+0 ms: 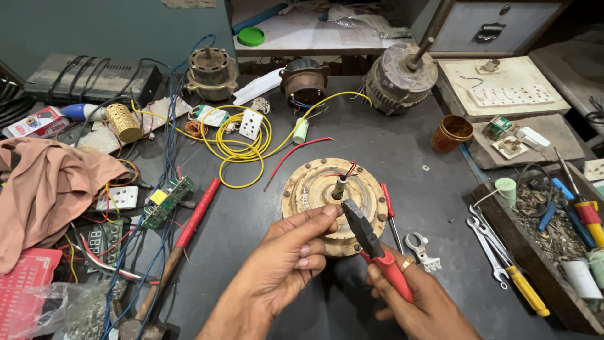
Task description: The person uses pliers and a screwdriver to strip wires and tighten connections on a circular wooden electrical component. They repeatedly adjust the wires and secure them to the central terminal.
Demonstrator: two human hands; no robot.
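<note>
A round, tan, worn fan motor (pixel 314 186) lies flat on the dark table, its short shaft pointing up with red and black wires coming out. My left hand (pixel 286 261) rests against the motor's near edge, thumb touching its top. My right hand (pixel 409 296) grips red-handled pliers (pixel 371 245), whose dark jaws point up toward the shaft, just short of it. A red-handled screwdriver (pixel 390 211) lies to the right of the motor.
A hammer with a red-wrapped handle (pixel 182 242) lies left. Yellow wire coils (pixel 242 141), circuit boards and a pink cloth (pixel 50 189) crowd the left side. Three other motors stand at the back. Spanners (pixel 497 258) and a tool tray (pixel 553 239) sit right; a brown cup (pixel 452 132) behind.
</note>
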